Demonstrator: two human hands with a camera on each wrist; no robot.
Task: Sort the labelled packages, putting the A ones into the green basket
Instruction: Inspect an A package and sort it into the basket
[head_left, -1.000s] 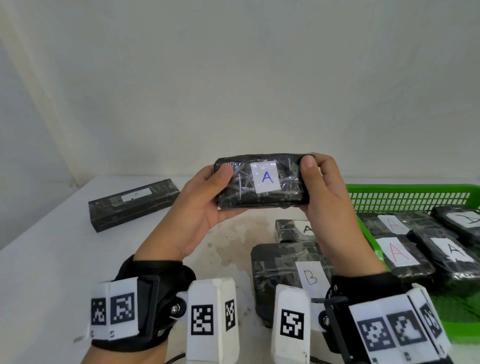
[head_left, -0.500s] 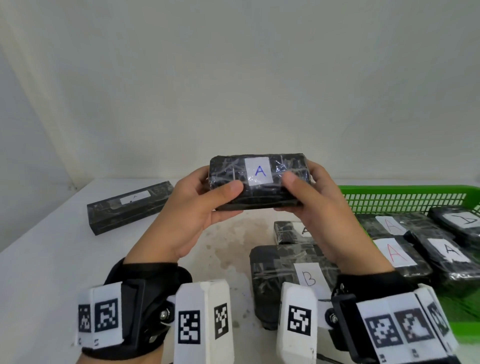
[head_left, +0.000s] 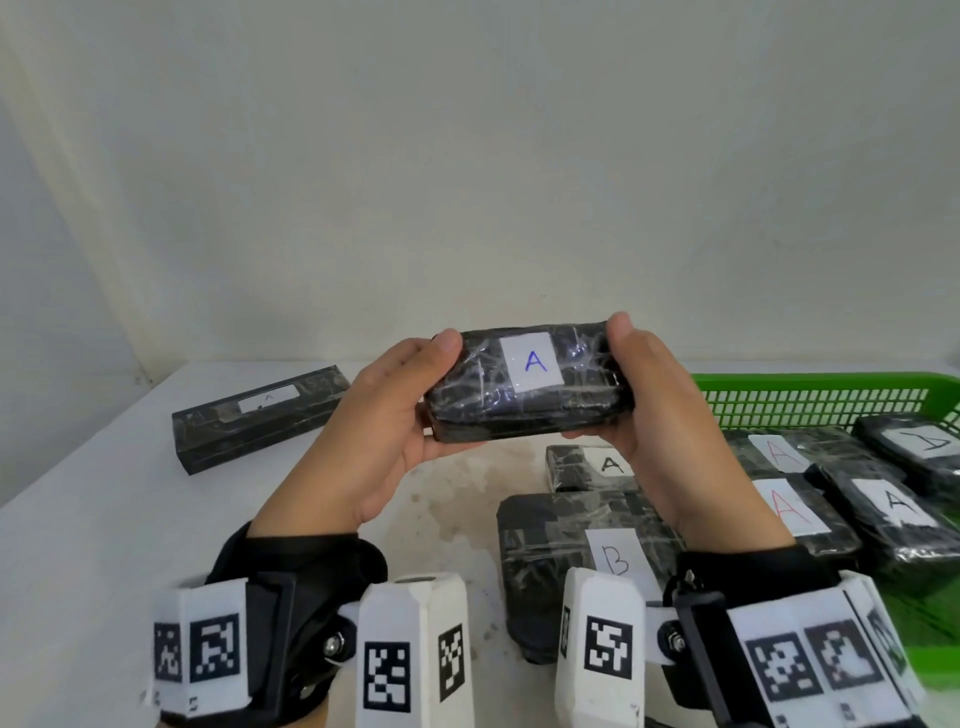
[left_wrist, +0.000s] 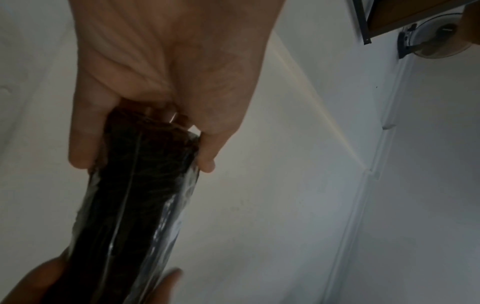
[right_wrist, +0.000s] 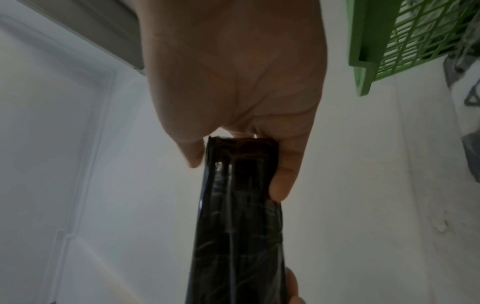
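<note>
- The white surface (head_left: 104, 545) is smooth, with brownish stains near its middle.
- The green basket (head_left: 810, 397), slotted plastic, sits at the right end of the surface; inside lie film-wrapped black packages with white labels, two reading a red "A" (head_left: 789, 506), one a black "A" (head_left: 896, 501), one mark unreadable.
- Left of the basket, a large flat package labelled "B" (head_left: 615, 558) rests on the surface.
- Far left of the basket lies a long, narrow black box (head_left: 260, 415) with a faint "A" label.
- Just left of the basket, behind the "B" package, a small package (head_left: 587, 465) reads "A".
- The held package (head_left: 524, 389), glossy crinkled black wrap with a blue "A" label, is above the surface, left of the basket; the left hand (head_left: 374, 431) and right hand (head_left: 670, 415) grip its two ends, thumbs on top.
</note>
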